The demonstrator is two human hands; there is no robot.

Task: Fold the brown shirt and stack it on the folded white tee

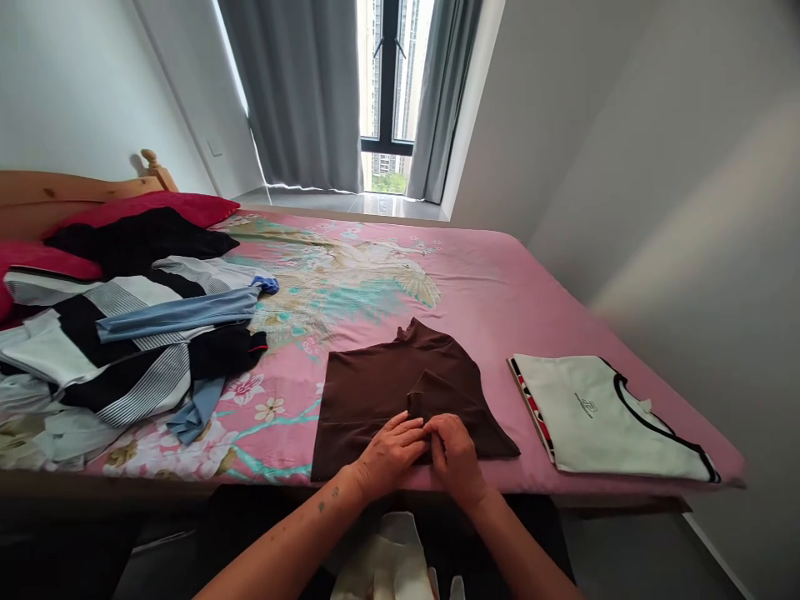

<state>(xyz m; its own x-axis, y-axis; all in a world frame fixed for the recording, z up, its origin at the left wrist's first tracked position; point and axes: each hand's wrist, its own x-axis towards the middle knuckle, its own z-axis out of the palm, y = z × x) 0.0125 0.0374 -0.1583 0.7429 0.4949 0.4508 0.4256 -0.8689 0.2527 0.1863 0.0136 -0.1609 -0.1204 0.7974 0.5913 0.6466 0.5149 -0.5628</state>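
A dark brown shirt [375,387] lies spread on the bed in front of me, its collar pointing away and one sleeve folded in across the body. My left hand [393,450] rests flat on the shirt's near edge, fingers stretched out. Beside it, my right hand [455,450] is curled, with fingertips pinching the brown fabric by the folded sleeve. The fingertips of both hands nearly meet. To the right sits a folded white shirt [581,417] with black trim and a small black print, on top of other folded clothes with a red, black and white edge.
A heap of loose black, white and blue clothes [150,333] covers the bed's left side. Behind it are a red pillow [200,208] and a wooden headboard [62,185]. The pink floral sheet [475,275] reaches to the right wall. A curtained window [387,83] is beyond.
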